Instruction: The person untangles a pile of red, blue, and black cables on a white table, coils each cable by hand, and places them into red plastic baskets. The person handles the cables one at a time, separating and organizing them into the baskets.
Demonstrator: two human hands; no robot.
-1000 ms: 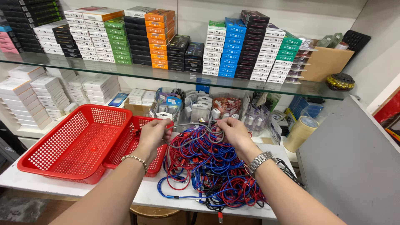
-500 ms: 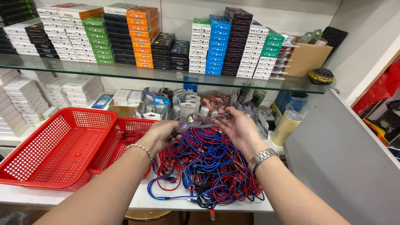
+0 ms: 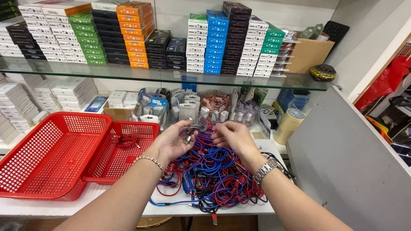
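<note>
A tangled heap of red, blue and black cables point(image 3: 214, 175) lies on the white counter in front of me. Above it, my left hand point(image 3: 173, 139) and my right hand point(image 3: 231, 136) together hold a small coiled grey cable point(image 3: 196, 127); the left thumb and fingers pinch its plug end, the right fingers grip the loops. A bead bracelet is on my left wrist, a metal watch point(image 3: 266, 170) on my right. A small red basket point(image 3: 120, 152) to the left holds one coiled red cable point(image 3: 125, 140).
A larger red basket point(image 3: 51, 158) sits at far left. Clear tubs of small accessories point(image 3: 188, 107) line the back. A tape roll point(image 3: 289, 125) stands at right beside a grey panel point(image 3: 346, 158). A glass shelf point(image 3: 162, 75) carries stacked coloured boxes.
My hands have drawn closer together over the pile, and the grey cable is now wound into a tighter coil between them. The view has shifted slightly.
</note>
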